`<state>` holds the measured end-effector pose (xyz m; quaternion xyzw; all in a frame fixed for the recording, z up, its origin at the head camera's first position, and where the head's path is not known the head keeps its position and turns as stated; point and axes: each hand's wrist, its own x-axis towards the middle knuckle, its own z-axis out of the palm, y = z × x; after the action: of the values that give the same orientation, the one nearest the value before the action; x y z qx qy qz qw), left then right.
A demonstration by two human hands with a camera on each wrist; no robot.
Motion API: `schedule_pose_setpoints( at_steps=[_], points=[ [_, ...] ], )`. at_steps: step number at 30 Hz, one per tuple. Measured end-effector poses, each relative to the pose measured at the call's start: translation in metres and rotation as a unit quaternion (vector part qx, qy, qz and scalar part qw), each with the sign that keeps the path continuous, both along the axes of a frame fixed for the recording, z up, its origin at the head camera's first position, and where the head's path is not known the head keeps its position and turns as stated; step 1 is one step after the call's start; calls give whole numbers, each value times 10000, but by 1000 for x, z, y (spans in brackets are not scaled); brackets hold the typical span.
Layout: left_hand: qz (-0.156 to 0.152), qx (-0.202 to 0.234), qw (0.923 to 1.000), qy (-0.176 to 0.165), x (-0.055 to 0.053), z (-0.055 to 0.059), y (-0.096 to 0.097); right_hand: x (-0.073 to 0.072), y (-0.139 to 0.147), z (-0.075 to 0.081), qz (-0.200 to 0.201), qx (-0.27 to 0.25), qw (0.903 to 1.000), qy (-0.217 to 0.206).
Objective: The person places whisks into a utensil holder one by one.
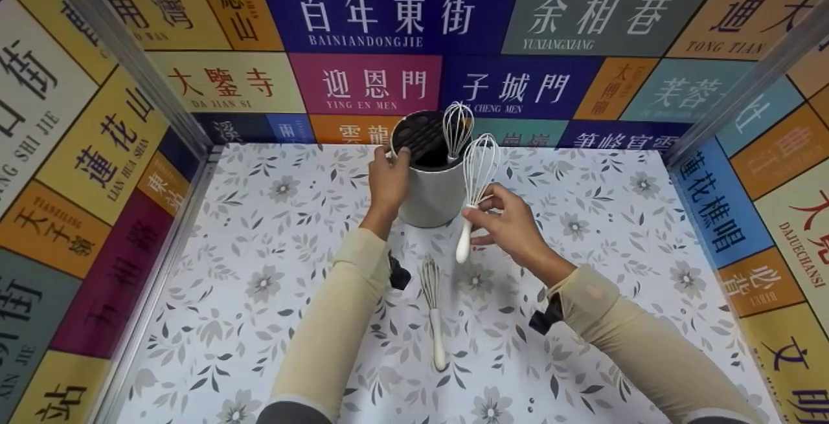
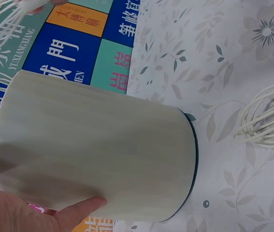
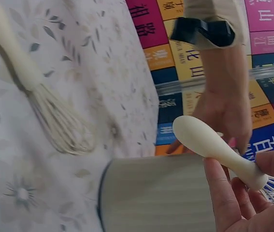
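My left hand [image 1: 389, 181] grips the rim and side of a pale cylindrical utensil holder [image 1: 432, 200], thumb over its dark slotted top. In the left wrist view one finger lies along the holder's wall [image 2: 98, 145]. One white whisk [image 1: 457, 127] stands in the holder, wires up. My right hand [image 1: 511, 223] pinches a second whisk [image 1: 464, 239] where handle meets wires, just right of the holder; its wires point up and its handle hangs down. The right wrist view shows that handle [image 3: 204, 140] between thumb and fingers. A third whisk [image 1: 436, 333] lies on the table between my forearms.
The table wears a white cloth [image 1: 265, 281] with a grey leaf and flower print. Panels with coloured sign blocks [image 1: 382, 10] close off the back and both sides, the back one right behind the holder. Metal posts [image 1: 149, 68] stand at the corners.
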<state>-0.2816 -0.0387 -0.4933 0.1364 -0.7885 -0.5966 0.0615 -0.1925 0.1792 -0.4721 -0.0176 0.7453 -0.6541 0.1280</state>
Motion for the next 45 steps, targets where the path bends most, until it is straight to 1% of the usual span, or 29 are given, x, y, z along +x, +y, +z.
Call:
schedule_pose_setpoints(
  at_steps=[8, 11, 18, 23, 29, 32, 37, 42, 45],
  points=[
    [13, -23, 9999, 106, 0, 1, -1, -26, -9, 26, -301, -222, 9984, 426],
    [23, -38, 9999, 121, 0, 0, -1, -33, -14, 34, -348, -234, 9973, 595],
    [-36, 35, 10000, 24, -1, -2, -1, -49, -23, 47, -473, -302, 9936, 976],
    [18, -64, 10000, -2, 0, 0, 0, -61, -26, 58, -572, -144, 9903, 1260],
    [58, -127, 9999, -58, -1, -1, 0, -76, -28, 66, -832, 104, 9837, 1591],
    [63, -162, 9998, -89, -2, -2, 0, -83, -29, 67, -938, 271, 9782, 1831],
    [56, -176, 9998, -22, -2, -2, 0, -94, -29, 62, -979, 875, 9636, 2328],
    [89, -204, 9997, 38, -1, -2, 0, -100, -30, 58, -956, 1506, 9502, 2556],
    [92, -216, 9997, 45, -2, -3, 0, -103, -31, 57, -1008, 1773, 9408, 2706]
  ],
)
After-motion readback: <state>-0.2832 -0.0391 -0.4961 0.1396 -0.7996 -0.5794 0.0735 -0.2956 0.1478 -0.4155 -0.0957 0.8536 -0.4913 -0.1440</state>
